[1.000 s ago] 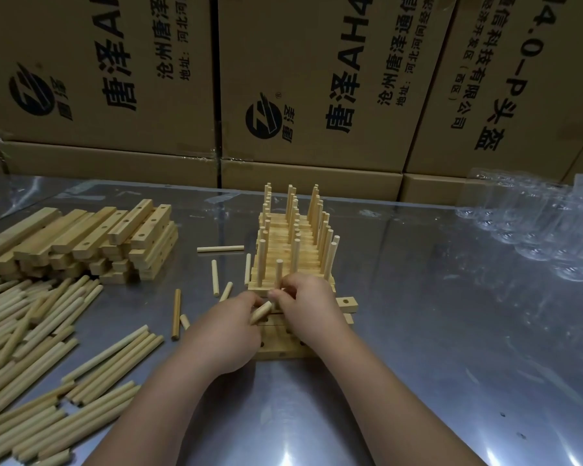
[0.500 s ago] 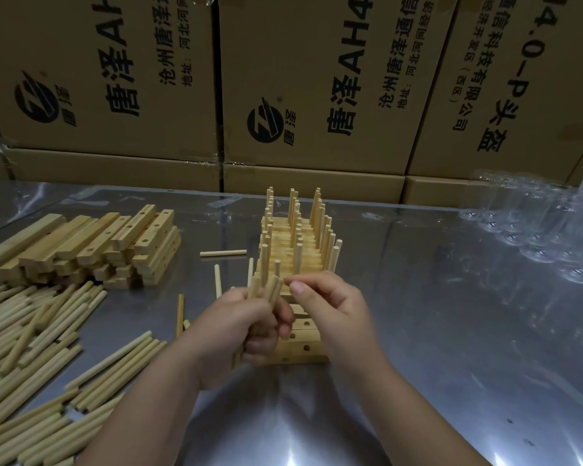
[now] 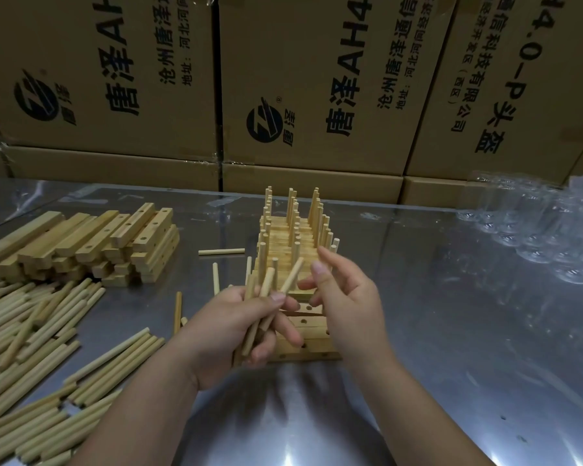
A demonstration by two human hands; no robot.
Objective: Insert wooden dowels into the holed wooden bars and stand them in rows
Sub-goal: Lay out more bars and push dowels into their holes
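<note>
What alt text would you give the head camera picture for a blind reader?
A person's left hand grips a bundle of dowels while the right hand, fingers open, reaches toward them, over rows of holed bars with upright dowels on a steel table. Loose dowels and stacked bars lie to the left; cardboard boxes stand behind.

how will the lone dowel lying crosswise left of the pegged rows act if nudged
The lone dowel is round and lies on the smooth shiny table, so a nudge would probably roll it. It looks like thin straight wood, so likely stiff and light.
</note>
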